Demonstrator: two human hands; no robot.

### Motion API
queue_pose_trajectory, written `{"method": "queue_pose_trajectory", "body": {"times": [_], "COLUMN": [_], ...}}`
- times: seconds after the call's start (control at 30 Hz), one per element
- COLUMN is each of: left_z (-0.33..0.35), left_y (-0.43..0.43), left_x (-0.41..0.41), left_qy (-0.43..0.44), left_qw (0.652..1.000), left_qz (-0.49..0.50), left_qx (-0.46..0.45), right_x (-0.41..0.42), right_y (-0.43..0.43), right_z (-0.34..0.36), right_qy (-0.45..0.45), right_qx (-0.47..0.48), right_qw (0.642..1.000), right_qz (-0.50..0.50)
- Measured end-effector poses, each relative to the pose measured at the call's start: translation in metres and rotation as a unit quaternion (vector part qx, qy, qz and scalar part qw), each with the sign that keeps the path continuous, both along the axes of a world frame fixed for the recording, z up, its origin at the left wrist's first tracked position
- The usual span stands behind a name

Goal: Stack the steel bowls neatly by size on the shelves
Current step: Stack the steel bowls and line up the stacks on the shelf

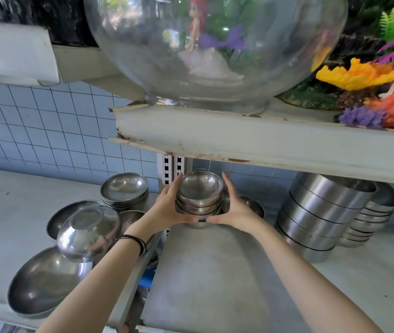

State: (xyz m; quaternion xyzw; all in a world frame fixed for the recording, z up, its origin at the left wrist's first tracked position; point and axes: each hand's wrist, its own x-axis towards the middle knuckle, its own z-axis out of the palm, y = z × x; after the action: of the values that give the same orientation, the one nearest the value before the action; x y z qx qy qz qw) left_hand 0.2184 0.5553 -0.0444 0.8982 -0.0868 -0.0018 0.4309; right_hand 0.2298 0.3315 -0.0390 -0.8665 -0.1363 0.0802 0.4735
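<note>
I clasp the small bowl stack (199,200) between both hands (167,207) (236,210); lower level, rims aligned, onto shelf (215,272)

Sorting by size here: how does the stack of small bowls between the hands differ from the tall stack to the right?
The small bowl stack has rounded, shallow bowls; the tall stack has straight-walled, wider ones. The small stack is gripped by the left hand and right hand; the tall stack stands untouched and leans. Both are nested steel on the same shelf.

Glossy steel bowls (199,193), chipped painted shelf (263,140)
</note>
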Motion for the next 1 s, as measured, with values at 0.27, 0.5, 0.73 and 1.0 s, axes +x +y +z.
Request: {"method": "queue_pose_trajectory", "body": {"times": [0.27, 0.5, 0.73, 1.0], "left_z": [-0.005, -0.006, -0.003, -0.004], "left_y": [-0.002, -0.005, -0.005, -0.003], "left_x": [0.002, 0.006, 0.004, -0.008], "left_qy": [-0.012, 0.003, -0.002, -0.008], "left_qw": [1.000, 0.999, 0.999, 0.999], "left_qz": [-0.002, 0.016, 0.019, 0.019], "left_qx": [-0.018, -0.035, -0.042, -0.036], "right_x": [-0.001, -0.003, -0.008, -0.020], "right_y": [0.006, 0.009, 0.015, 0.013], "right_z": [-0.007, -0.007, -0.011, -0.013], "right_qy": [-0.011, -0.029, -0.024, -0.040], "right_qx": [0.027, 0.023, 0.018, -0.001], "right_qw": [1.000, 0.999, 0.999, 0.998], "right_qz": [-0.007, -0.014, -0.027, -0.041]}}
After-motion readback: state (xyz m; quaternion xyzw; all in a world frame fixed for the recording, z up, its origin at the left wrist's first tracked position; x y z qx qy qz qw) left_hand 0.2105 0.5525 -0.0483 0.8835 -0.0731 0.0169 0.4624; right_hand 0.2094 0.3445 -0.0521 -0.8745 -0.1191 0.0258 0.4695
